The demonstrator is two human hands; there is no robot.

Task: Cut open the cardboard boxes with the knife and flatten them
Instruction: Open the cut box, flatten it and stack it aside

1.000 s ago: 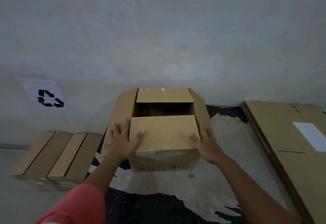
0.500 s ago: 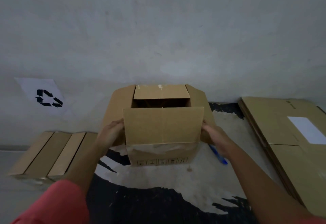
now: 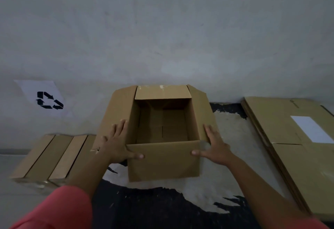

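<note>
An open brown cardboard box (image 3: pixel 163 160) stands on the floor against the wall, all its top flaps spread and its inside bare. The near flap hangs down over the front. My left hand (image 3: pixel 117 144) lies flat on the left flap, its thumb pressing the near flap's left corner. On the right flap rests my right hand (image 3: pixel 215 145) with straight fingers, thumb on the near flap's right corner. No knife is in sight.
Several flattened cardboard sheets (image 3: pixel 296 144) are stacked on the floor at the right. Taped brown boxes (image 3: pixel 52 158) sit at the left under a recycling sign (image 3: pixel 47 100) on the wall. The floor (image 3: pixel 162 201) is patchy black and pale.
The near flap was closed over the box, then raised, and now hangs folded down outside. Both hands moved from the top to the side flaps. A blue object seen right of the box is hidden now.
</note>
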